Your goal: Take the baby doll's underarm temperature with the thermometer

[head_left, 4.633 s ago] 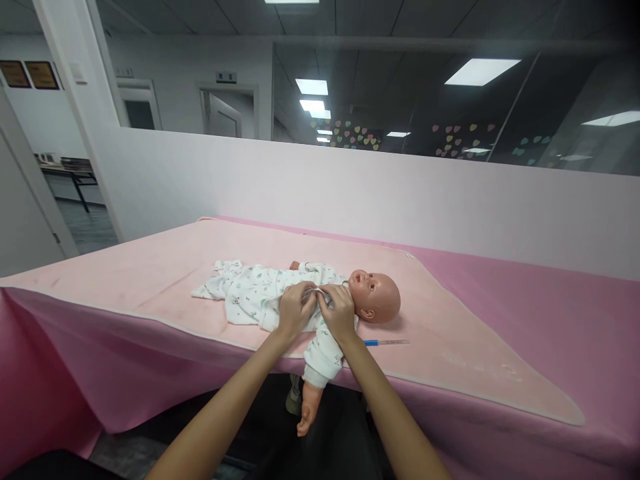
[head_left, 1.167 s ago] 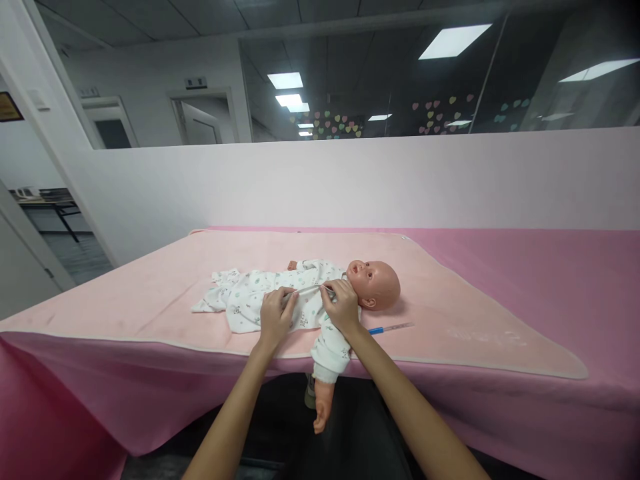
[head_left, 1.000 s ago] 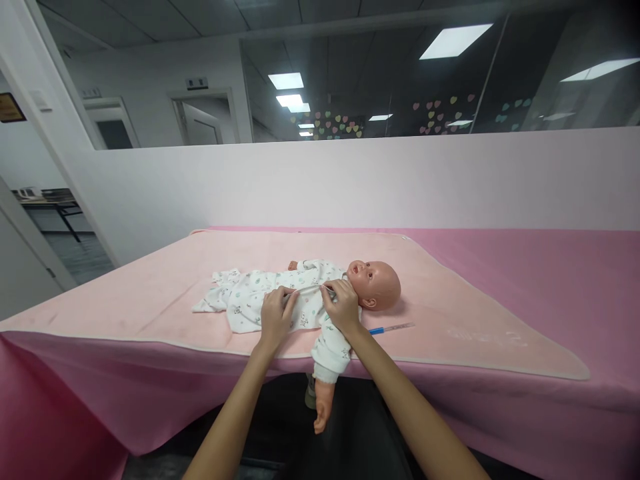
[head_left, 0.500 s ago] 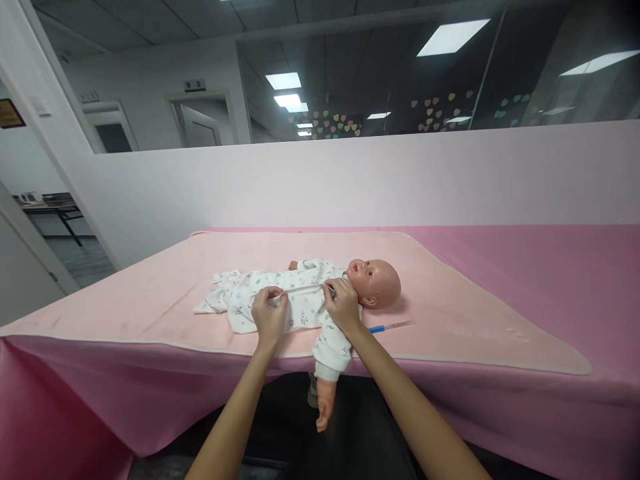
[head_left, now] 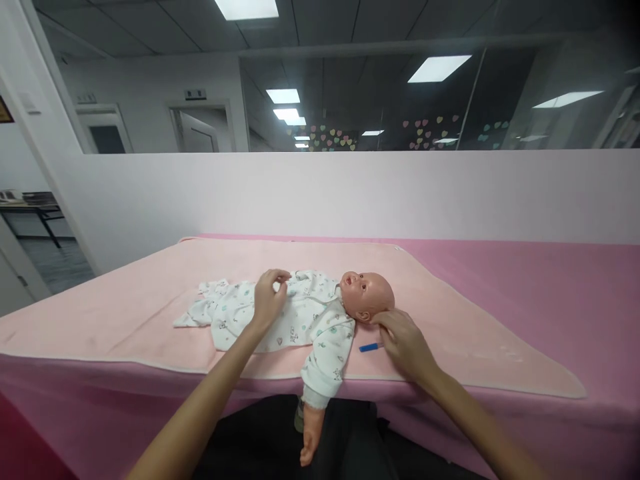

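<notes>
A baby doll point(head_left: 367, 295) lies on its back on the table, its head to the right. It wears a white patterned romper point(head_left: 290, 323), closed over the chest. One bent arm point(head_left: 313, 433) hangs over the table's front edge. My left hand point(head_left: 269, 299) hovers over the doll's middle, fingers curved, with a gap between thumb and fingertips and nothing visible in it. My right hand point(head_left: 407, 340) is beside the doll's head, near the ear, its fingers slightly apart. Next to it lies a thin stick with a blue end point(head_left: 370, 347); my right hand hides the rest.
A peach blanket point(head_left: 460, 347) with a pale edge covers part of the pink tablecloth point(head_left: 550, 287). Behind the table stands a white half wall point(head_left: 400, 193) with glass above it. A dark desk point(head_left: 35, 210) shows through the opening at the left.
Both hands have let go of the romper's front strip. My right hand has moved right and down, from the chest to beside the head. My left hand has lifted slightly.
</notes>
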`<act>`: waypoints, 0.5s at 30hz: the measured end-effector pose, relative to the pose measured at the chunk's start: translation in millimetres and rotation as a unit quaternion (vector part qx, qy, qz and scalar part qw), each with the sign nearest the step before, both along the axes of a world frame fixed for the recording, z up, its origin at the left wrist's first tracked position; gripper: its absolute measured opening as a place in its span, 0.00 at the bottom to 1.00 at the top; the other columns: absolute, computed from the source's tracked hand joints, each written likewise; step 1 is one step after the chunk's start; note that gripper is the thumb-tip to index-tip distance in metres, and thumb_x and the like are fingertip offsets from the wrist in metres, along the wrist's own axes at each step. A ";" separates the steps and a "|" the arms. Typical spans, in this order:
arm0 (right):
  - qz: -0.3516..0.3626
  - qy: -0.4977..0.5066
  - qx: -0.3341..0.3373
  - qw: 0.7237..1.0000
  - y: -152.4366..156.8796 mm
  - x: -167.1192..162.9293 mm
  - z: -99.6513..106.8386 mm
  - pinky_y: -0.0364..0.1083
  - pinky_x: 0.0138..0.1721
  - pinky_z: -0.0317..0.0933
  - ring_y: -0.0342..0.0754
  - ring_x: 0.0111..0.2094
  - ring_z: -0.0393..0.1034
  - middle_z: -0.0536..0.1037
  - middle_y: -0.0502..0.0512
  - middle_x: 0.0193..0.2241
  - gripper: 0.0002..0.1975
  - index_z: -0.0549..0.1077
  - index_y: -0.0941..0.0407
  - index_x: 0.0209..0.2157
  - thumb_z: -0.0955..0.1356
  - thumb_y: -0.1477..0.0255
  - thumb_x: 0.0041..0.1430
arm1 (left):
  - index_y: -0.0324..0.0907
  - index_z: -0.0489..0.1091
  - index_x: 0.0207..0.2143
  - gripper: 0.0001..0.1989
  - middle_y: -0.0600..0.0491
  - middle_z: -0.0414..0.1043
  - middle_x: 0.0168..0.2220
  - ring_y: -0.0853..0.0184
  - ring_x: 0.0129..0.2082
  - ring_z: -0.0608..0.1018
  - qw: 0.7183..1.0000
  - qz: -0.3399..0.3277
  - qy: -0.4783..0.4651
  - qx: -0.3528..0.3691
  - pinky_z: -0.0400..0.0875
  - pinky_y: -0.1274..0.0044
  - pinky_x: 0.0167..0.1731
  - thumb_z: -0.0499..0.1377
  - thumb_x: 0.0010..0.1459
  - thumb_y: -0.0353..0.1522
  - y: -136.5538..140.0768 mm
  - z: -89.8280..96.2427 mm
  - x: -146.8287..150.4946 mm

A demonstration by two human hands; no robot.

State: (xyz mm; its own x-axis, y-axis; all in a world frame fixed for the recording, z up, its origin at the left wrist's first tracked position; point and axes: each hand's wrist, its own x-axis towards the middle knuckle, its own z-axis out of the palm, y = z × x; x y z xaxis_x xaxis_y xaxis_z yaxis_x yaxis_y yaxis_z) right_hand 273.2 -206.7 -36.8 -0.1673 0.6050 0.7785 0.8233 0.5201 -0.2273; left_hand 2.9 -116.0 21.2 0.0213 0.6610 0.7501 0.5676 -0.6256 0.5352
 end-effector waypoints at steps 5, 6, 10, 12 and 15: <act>-0.069 -0.089 -0.143 0.983 -3.1 51.5 -23.4 0.50 0.42 0.61 0.50 0.40 0.69 0.76 0.57 0.36 0.16 0.73 0.56 0.36 0.58 0.80 0.51 | 0.43 0.72 0.30 0.10 0.53 0.73 0.31 0.68 0.29 0.73 0.954 -0.209 0.129 -0.172 0.67 0.78 0.29 0.53 0.49 0.34 17.7 9.7 35.9; -0.073 -0.089 -0.147 0.982 -4.0 56.2 -28.2 0.50 0.43 0.61 0.51 0.41 0.69 0.76 0.58 0.38 0.16 0.73 0.56 0.37 0.57 0.79 0.52 | 0.43 0.73 0.30 0.10 0.52 0.73 0.32 0.67 0.29 0.73 0.949 -0.214 0.152 -0.176 0.67 0.78 0.28 0.54 0.49 0.37 17.0 7.3 39.1; -0.064 -0.055 -0.167 0.982 -13.3 62.2 -36.1 0.50 0.42 0.63 0.51 0.40 0.69 0.76 0.57 0.37 0.13 0.73 0.55 0.35 0.57 0.73 0.57 | 0.46 0.74 0.32 0.13 0.52 0.72 0.35 0.65 0.33 0.73 0.948 -0.225 0.189 -0.119 0.67 0.78 0.30 0.59 0.44 0.41 12.1 -2.3 39.4; -0.058 -0.022 -0.181 0.982 -20.9 61.4 -29.3 0.50 0.39 0.64 0.51 0.37 0.70 0.76 0.56 0.35 0.12 0.72 0.54 0.33 0.58 0.70 0.57 | 0.45 0.74 0.30 0.12 0.53 0.72 0.31 0.67 0.30 0.73 0.953 -0.218 0.166 -0.133 0.67 0.78 0.28 0.57 0.47 0.42 16.3 -2.5 35.0; -0.030 0.051 -0.190 0.980 -31.6 58.5 -4.2 0.48 0.35 0.65 0.50 0.35 0.71 0.76 0.56 0.33 0.12 0.72 0.52 0.34 0.59 0.66 0.57 | 0.41 0.70 0.21 0.15 0.53 0.66 0.18 0.69 0.20 0.70 0.960 -0.107 0.135 -0.219 0.64 0.78 0.20 0.52 0.52 0.41 33.5 4.7 25.9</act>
State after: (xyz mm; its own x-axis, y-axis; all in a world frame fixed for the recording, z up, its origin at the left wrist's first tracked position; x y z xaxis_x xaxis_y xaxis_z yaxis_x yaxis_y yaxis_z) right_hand 331.7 -238.3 -41.0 -0.0553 0.8608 0.5059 0.8128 0.3331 -0.4779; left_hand 28.9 -82.4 25.9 0.3464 0.8707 0.3491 0.6065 -0.4918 0.6247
